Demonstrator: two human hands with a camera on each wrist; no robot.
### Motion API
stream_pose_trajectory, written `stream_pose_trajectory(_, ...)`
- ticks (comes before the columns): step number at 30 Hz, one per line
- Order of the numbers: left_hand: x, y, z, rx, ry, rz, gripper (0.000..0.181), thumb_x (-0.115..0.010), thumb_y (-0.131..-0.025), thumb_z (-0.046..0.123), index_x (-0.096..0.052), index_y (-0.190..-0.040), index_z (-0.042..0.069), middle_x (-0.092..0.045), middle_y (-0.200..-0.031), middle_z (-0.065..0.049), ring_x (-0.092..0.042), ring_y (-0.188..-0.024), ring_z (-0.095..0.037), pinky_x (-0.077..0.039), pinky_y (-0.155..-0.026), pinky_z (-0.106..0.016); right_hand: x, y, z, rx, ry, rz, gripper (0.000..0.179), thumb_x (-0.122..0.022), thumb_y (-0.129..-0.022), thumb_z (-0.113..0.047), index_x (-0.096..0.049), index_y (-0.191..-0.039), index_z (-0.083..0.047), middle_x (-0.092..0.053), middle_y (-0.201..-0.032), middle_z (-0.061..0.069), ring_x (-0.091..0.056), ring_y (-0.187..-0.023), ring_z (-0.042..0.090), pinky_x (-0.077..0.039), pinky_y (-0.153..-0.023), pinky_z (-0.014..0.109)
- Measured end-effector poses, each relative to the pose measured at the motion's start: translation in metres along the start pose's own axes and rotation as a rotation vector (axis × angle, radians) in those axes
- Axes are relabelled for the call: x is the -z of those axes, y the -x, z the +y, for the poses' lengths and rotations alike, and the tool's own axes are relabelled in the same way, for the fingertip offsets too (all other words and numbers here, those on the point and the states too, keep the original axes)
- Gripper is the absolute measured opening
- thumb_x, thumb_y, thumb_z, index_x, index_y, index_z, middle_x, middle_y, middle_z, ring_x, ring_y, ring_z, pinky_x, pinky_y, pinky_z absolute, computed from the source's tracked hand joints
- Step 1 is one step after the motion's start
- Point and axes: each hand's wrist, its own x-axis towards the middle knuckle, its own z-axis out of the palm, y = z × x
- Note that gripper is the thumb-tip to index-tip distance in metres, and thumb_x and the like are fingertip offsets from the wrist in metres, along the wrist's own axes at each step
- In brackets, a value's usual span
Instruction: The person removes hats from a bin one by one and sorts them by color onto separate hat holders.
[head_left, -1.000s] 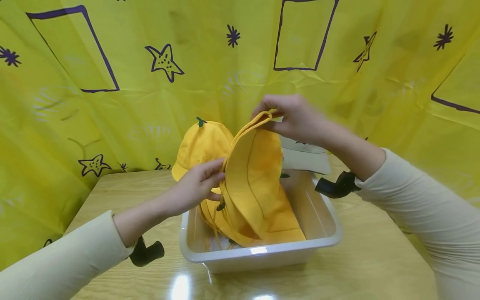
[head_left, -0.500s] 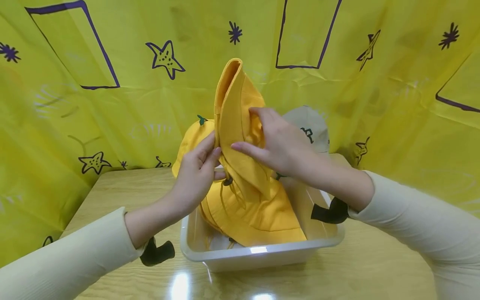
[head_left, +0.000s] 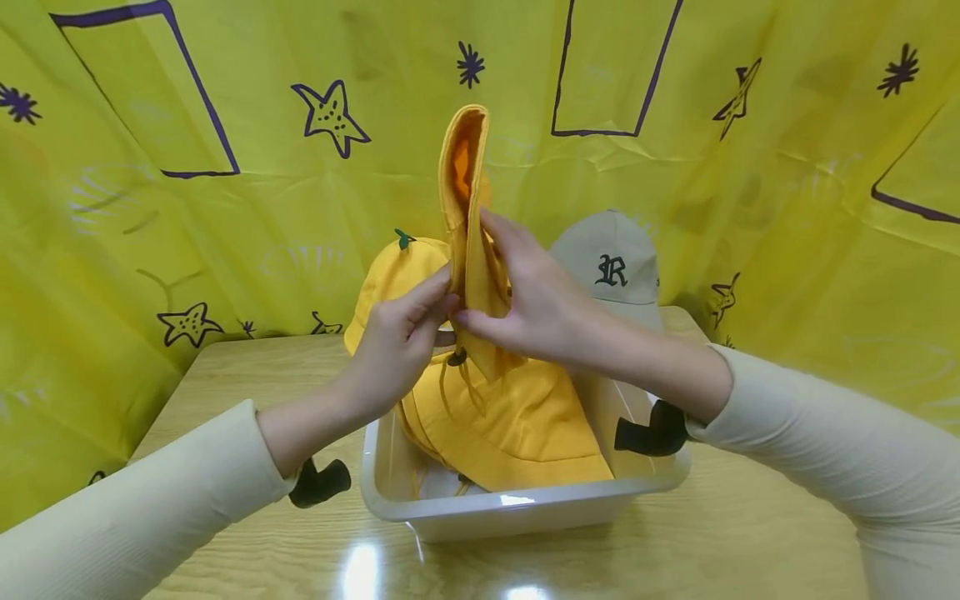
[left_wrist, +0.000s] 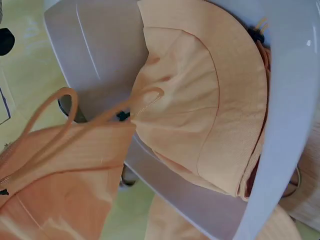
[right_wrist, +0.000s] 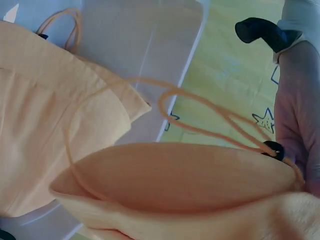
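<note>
Both hands hold a folded yellow bucket hat (head_left: 471,258) upright above a bin. My left hand (head_left: 390,346) pinches its near edge between thumb and fingers. On the other side, my right hand (head_left: 540,300) grips it, thumb in front and fingers behind. The hat's opening faces up at its top end. A thin cord with a black stopper (right_wrist: 273,149) dangles from the hat, looping in the right wrist view. More yellow bucket hats (head_left: 517,425) lie stacked in the bin, nested brim over brim in the left wrist view.
The pale plastic bin (head_left: 517,500) stands on a wooden table (head_left: 262,392). Behind its left side sits a yellow hat (head_left: 397,271) with a green leaf tip. A grey cap (head_left: 607,262) with a dark letter stands at back right. A yellow printed curtain (head_left: 412,67) hangs behind.
The hat has been raised and turned so its folded end points up. My right hand has let go of the top edge and moved down to the hat's side, exposing the grey cap.
</note>
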Motion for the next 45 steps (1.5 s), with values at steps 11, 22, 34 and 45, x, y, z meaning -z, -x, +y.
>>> stream_pose_trajectory(11,0.021,0.0,-0.016,-0.312,-0.298,0.082,0.036,-0.051,-0.086,-0.019,-0.055,-0.121,-0.015,-0.06,-0.117,-0.028,-0.067,-0.091,-0.029,-0.053,-0.059,-0.018,0.016,0.0,0.014,0.042,0.218,0.114,0.035,-0.06,-0.083,0.006,-0.06,-0.119,0.003,-0.065,-0.105,0.017,-0.064,-0.085,0.028,-0.054,-0.072,0.037)
stream_pose_trajectory(22,0.048,-0.006,-0.022,-0.49,-0.467,0.181,0.039,-0.056,-0.086,-0.014,-0.056,-0.124,-0.011,-0.068,-0.102,-0.025,-0.064,-0.063,-0.021,-0.051,-0.058,-0.016,0.036,-0.006,0.043,-0.017,0.327,0.292,0.008,-0.06,-0.087,0.004,-0.053,-0.083,0.004,-0.057,-0.071,0.017,-0.053,-0.062,0.03,-0.038,-0.054,0.035)
stream_pose_trajectory(34,0.074,-0.012,-0.03,-0.076,-0.448,0.253,0.058,-0.053,-0.086,-0.014,-0.04,-0.141,0.001,-0.056,-0.127,-0.023,-0.065,-0.097,-0.038,-0.041,-0.053,-0.001,0.046,-0.014,0.048,0.163,0.139,0.671,0.008,-0.057,-0.085,0.009,-0.063,-0.09,0.01,-0.067,-0.09,0.02,-0.067,-0.079,0.025,-0.046,-0.07,0.005)
stream_pose_trajectory(45,0.087,-0.03,-0.031,-0.137,-0.217,0.561,0.036,-0.054,-0.094,0.001,-0.057,-0.127,0.013,-0.065,-0.118,-0.013,-0.066,-0.093,0.001,-0.054,-0.072,-0.015,0.038,-0.035,0.066,0.222,0.21,0.685,0.008,-0.061,-0.087,0.004,-0.064,-0.094,0.006,-0.068,-0.092,0.017,-0.067,-0.079,0.026,-0.05,-0.065,0.018)
